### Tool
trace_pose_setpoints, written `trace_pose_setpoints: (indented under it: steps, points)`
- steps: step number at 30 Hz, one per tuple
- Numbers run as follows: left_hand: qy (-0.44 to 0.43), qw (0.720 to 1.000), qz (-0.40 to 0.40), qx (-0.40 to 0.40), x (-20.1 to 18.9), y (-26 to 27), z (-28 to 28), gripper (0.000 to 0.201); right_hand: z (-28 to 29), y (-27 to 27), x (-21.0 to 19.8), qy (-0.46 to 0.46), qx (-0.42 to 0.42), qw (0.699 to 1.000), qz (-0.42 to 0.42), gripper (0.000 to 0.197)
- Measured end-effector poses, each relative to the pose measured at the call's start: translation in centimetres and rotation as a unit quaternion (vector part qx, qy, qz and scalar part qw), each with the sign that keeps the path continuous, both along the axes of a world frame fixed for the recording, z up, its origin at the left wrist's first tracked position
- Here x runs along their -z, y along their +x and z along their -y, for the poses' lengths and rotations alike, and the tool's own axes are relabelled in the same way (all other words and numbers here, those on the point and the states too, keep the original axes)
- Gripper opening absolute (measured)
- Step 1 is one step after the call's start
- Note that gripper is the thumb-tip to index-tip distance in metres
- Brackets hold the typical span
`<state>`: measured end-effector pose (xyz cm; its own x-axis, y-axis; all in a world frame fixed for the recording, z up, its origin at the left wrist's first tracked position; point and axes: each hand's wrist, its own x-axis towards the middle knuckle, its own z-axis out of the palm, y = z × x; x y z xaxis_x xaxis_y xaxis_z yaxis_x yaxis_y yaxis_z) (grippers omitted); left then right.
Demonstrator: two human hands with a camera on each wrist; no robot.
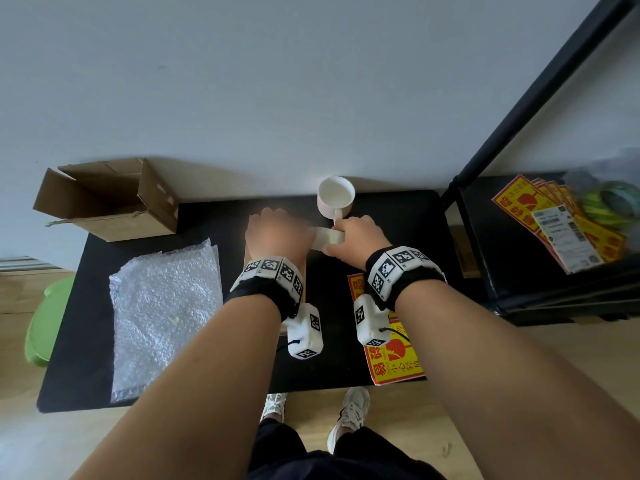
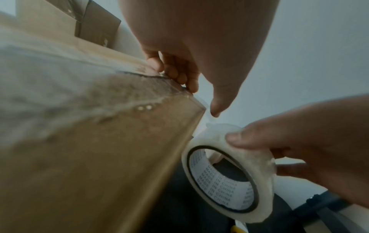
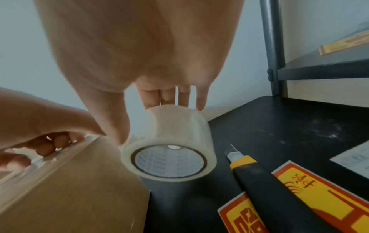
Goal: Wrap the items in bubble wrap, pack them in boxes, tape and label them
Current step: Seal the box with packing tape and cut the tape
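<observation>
A closed cardboard box (image 2: 99,157) stands mid-table, with clear tape along its top seam. My left hand (image 1: 277,233) lies over its far end; the fingers (image 2: 179,74) curl on the far top edge and the thumb points down at the corner. Just right of that corner, my right hand (image 1: 356,237) grips a roll of clear tape (image 3: 175,130) between thumb and fingers. A short stretch of tape runs from the roll (image 2: 259,181) to the box corner. A white mug (image 1: 336,197) stands unwrapped behind the hands.
Bubble wrap sheets (image 1: 166,313) lie at the table's left. An open empty carton (image 1: 104,199) sits at the back left. A yellow-black utility knife (image 3: 259,181), blade out, rests beside red-yellow labels (image 1: 394,362). The black shelf (image 1: 519,265) at right holds more labels (image 1: 561,223).
</observation>
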<state>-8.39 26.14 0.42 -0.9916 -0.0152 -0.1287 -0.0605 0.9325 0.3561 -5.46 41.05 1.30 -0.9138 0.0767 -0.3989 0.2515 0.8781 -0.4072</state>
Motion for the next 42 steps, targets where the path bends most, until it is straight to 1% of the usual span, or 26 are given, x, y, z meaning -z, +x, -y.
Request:
trace_pose_setpoints:
  steps: [2, 4, 8, 10, 12, 16, 19, 22, 24, 27, 29, 31, 32, 34, 35, 36, 38, 40, 41, 42]
  points:
    - [0.003, 1.0, 0.0, 0.0, 0.0, 0.0, -0.1, 0.046, -0.2, 0.1, -0.1, -0.004, -0.009, 1.0, 0.0, 0.034]
    - [0.005, 1.0, -0.003, 0.004, 0.0, 0.0, 0.0, 0.044, -0.3, 0.0, -0.2, 0.007, -0.019, 1.0, -0.016, 0.031]
    - [0.0, 1.0, 0.0, 0.011, 0.1, 0.0, 0.2, 0.044, 0.2, -0.4, -0.3, 0.1, -0.051, 0.991, -0.068, 0.031]
    - [0.0, 1.0, 0.001, 0.011, 0.1, 0.0, 0.2, 0.044, 0.4, -0.5, 0.1, 0.136, -0.04, 0.986, -0.085, 0.025]
    - [-0.001, 1.0, 0.003, 0.012, 0.1, 0.0, 0.2, 0.043, 0.6, -0.4, 0.5, 0.149, -0.02, 0.984, -0.09, 0.021]
    - [-0.008, 1.0, 0.002, 0.013, 0.0, 0.0, 0.1, 0.043, 0.4, 0.0, 0.5, 0.178, -0.014, 0.981, -0.077, 0.016]
    - [-0.007, 1.0, 0.009, 0.008, -0.1, -0.1, 0.2, 0.048, -0.8, 0.3, 0.0, 0.181, 0.022, 0.982, -0.046, 0.016]
    - [-0.004, 1.0, 0.007, 0.006, 0.0, 0.0, 0.1, 0.049, -2.1, 1.1, 0.0, 0.143, 0.078, 0.986, -0.046, 0.02]
    - [-0.002, 1.0, 0.002, 0.002, 0.0, 0.1, 0.0, 0.05, -2.6, 1.6, 0.3, 0.126, 0.091, 0.987, -0.045, 0.018]
    - [-0.001, 1.0, -0.004, 0.001, 0.1, 0.2, 0.0, 0.052, -2.8, 2.4, 1.5, 0.088, 0.12, 0.989, -0.004, 0.019]
    - [0.001, 1.0, -0.004, 0.0, 0.1, 0.1, 0.0, 0.053, -2.6, 3.0, 2.4, 0.069, 0.132, 0.989, 0.012, 0.012]
    - [0.005, 1.0, -0.004, 0.002, 0.1, 0.2, 0.1, 0.053, -2.4, 3.2, 2.8, 0.065, 0.125, 0.99, 0.027, 0.004]
    - [0.007, 1.0, -0.004, 0.004, 0.1, 0.2, 0.2, 0.052, -2.3, 3.0, 2.8, 0.062, 0.116, 0.99, 0.058, 0.008]
    - [0.017, 1.0, -0.008, 0.009, -0.1, 0.3, 0.4, 0.049, -2.1, 2.4, 2.8, 0.058, 0.084, 0.984, 0.143, 0.026]
    - [0.026, 1.0, -0.008, 0.009, -0.2, 0.4, 0.5, 0.047, -2.1, 2.3, 2.8, 0.058, 0.073, 0.981, 0.169, 0.031]
    - [0.039, 0.999, -0.005, 0.006, -0.3, 0.4, 0.6, 0.043, -2.0, 2.2, 2.7, 0.061, 0.069, 0.98, 0.177, 0.034]
    - [0.073, 0.997, 0.004, 0.005, -0.4, 0.3, 0.9, 0.031, -1.8, 2.1, 2.6, 0.064, 0.075, 0.984, 0.151, 0.032]
    - [0.133, 0.991, 0.004, 0.0, -0.5, 0.1, 1.4, 0.014, -1.4, 2.1, 2.0, 0.074, 0.097, 0.988, 0.091, 0.028]
    - [0.168, 0.986, 0.002, -0.01, -0.6, 0.0, 1.8, 0.01, -1.2, 2.0, 1.5, 0.071, 0.112, 0.99, 0.056, 0.027]
    - [0.196, 0.98, -0.003, -0.023, -0.8, 0.0, 2.2, 0.013, -0.9, 1.9, 1.0, 0.053, 0.131, 0.99, 0.012, 0.025]
